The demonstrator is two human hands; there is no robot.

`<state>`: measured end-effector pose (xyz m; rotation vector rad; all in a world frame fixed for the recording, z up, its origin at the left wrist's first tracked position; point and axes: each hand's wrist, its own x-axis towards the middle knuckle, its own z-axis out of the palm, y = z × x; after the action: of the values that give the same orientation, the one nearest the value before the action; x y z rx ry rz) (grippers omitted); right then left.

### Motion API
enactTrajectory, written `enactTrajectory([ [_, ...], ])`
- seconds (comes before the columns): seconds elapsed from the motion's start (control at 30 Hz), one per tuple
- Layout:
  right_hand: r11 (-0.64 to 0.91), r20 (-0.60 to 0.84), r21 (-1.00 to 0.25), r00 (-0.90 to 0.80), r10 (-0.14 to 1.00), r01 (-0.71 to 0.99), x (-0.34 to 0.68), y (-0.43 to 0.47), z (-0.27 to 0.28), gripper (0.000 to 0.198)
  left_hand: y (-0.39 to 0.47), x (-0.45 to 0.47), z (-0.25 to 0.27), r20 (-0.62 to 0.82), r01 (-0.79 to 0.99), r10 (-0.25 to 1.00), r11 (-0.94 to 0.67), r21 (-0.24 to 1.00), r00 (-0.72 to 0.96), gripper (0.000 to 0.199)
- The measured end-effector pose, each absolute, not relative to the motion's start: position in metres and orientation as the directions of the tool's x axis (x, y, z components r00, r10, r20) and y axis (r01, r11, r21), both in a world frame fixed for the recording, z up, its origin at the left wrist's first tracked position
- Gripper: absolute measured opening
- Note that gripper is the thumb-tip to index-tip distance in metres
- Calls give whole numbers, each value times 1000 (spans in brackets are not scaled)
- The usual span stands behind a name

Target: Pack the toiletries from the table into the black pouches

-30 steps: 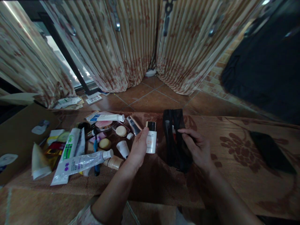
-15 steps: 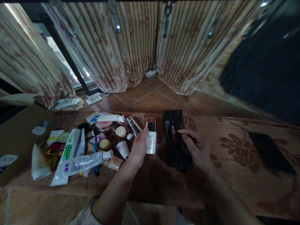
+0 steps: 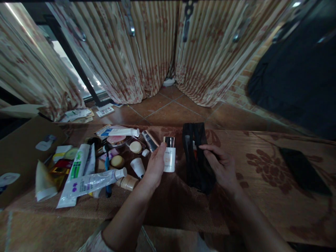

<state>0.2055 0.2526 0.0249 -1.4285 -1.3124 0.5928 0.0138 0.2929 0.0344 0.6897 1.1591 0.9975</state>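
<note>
My left hand (image 3: 156,164) is closed around a white cosmetic bottle (image 3: 169,160) with a dark shiny cap, held upright just left of the pouch. A black mesh pouch (image 3: 199,175) stands unzipped on the cloth, with a few items dimly visible inside. My right hand (image 3: 220,162) pinches the right edge of the pouch's opening between thumb and fingers. Left of my left hand lie a dark tube (image 3: 150,140), a white-capped tube (image 3: 138,167) and a round cream-coloured sponge (image 3: 135,147).
Farther left is a heap of toiletries, among them a toothpaste tube (image 3: 91,182), a blue toothbrush (image 3: 107,168) and a pink compact (image 3: 116,140). A cardboard box (image 3: 23,154) borders the heap. A dark phone-like slab (image 3: 304,170) lies at right. Curtains (image 3: 157,52) hang behind.
Almost nothing differs. The white bottle has turned very slightly in my left hand, while my right hand stays on the pouch's edge.
</note>
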Motion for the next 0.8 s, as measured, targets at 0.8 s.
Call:
enactTrajectory([
  [0.8, 166, 294, -899, 278, 914, 404, 206, 252, 24, 19, 292, 14, 37, -430, -295, 899, 434, 851, 84, 45],
])
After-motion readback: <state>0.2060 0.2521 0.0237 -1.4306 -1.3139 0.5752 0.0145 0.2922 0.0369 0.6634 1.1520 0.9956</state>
